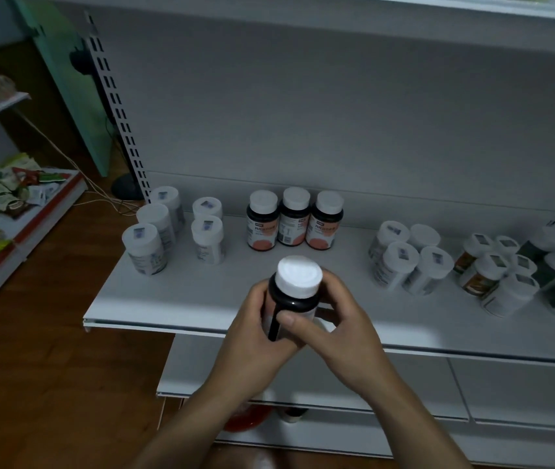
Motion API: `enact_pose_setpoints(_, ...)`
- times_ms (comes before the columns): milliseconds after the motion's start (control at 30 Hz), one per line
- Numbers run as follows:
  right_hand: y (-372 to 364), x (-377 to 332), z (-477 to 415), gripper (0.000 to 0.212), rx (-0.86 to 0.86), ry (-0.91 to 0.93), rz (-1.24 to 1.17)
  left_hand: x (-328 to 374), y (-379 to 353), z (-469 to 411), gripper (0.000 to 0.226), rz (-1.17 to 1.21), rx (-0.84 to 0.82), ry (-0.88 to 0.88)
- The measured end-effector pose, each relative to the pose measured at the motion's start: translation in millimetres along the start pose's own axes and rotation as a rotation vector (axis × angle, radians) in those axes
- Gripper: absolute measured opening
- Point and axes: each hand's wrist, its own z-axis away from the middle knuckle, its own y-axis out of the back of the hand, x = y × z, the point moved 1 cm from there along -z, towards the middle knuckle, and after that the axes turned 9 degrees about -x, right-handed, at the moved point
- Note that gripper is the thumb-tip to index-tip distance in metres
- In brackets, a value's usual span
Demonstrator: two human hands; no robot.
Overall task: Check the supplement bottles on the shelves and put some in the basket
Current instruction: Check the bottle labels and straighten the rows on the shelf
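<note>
A dark bottle [291, 301] with a white cap [299, 276] is held upright in both hands, in the air above the front edge of the white shelf [201, 299]. The left hand [252, 330] wraps around the bottle's left side and lower body with its fingers curled behind it. The right hand [340, 323] grips it from the right, with the thumb laid across the front of the bottle just under its shoulder and the other fingers curled around the far side. A pale label shows between the hands, but its print cannot be read.

Behind the held bottle, near the back panel of the shelf, three dark bottles [293, 218] of the same kind stand upright in a close row, white-capped, with orange and white labels facing forward. To their left stand a pair of white bottles [207, 228], one behind the other, and further left a line of three more white bottles [154, 231] at the shelf's left end. To the right of the dark row, well apart from it, four white bottles [408, 258] are grouped close together. Beyond them a dense cluster of mixed bottles [506, 272] fills the right end, some with brown or dark green labels.

Below is a lower shelf [404, 377], and under its edge a red object [247, 418] shows, mostly hidden by the left forearm. A wooden floor [49, 367] lies to the left, where a neighbouring rack [49, 204] holds snack packets.
</note>
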Motion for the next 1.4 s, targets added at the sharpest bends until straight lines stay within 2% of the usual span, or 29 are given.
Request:
enact_pose_setpoints(67, 8, -2, -8, 0.053, -0.007, -0.019, -0.037, -6, 2, -3, 0.061, 0.072, 0.014, 0.016)
enact_pose_setpoints(133, 17, -3, -23, 0.047, 0.072, -0.023, -0.016, -13, 5, -6, 0.058, 0.110, 0.048, 0.035)
enact_pose_setpoints(200, 24, -1, -45, 0.027, 0.157, -0.035, 0.075, -21, 7, -12, 0.058, 0.140, 0.071, 0.054)
enact_pose_setpoints(267, 29, 4, -71, 0.019, 0.199, -0.057, 0.159, -28, 8, -18, 0.058, 0.156, 0.087, 0.078)
enact_pose_setpoints(400, 37, 12, -125, 0.039, 0.216, -0.063, 0.437, -34, 9, -29, 0.060, 0.155, 0.102, 0.074)
enact_pose_setpoints(567, 40, 5, -171, 0.060, 0.146, -0.095, 0.610, -43, 16, -40, 0.060, 0.154, 0.151, 0.062)
enact_pose_setpoints(667, 41, 3, -188, 0.064, 0.061, -0.127, 0.716, -45, 20, -43, 0.064, 0.161, 0.157, 0.063)
enact_pose_setpoints(767, 42, 4, -198, 0.058, 0.040, -0.156, 0.810, -47, 22, -46, 0.069, 0.178, 0.166, 0.075)
enact_pose_setpoints(967, 50, -4, -170, 0.049, 0.128, -0.101, 0.772, -50, 28, -69, 0.079, 0.182, 0.213, 0.108)
enact_pose_setpoints(1067, 54, -5, -132, 0.050, 0.196, -0.031, 0.643, -47, 34, -88, 0.092, 0.237, 0.204, 0.089)
enact_pose_setpoints(1133, 55, -2, -108, 0.052, 0.195, -0.059, 0.559, -46, 39, -103, 0.096, 0.265, 0.178, 0.070)
enact_pose_setpoints(1233, 53, 5, -82, 0.049, 0.169, -0.087, 0.499, -48, 46, -126, 0.093, 0.204, 0.131, 0.032)
enact_pose_setpoints(1400, 45, 7, -57, 0.048, 0.238, -0.058, 0.482, -49, 48, -152, 0.086, 0.141, 0.072, -0.014)
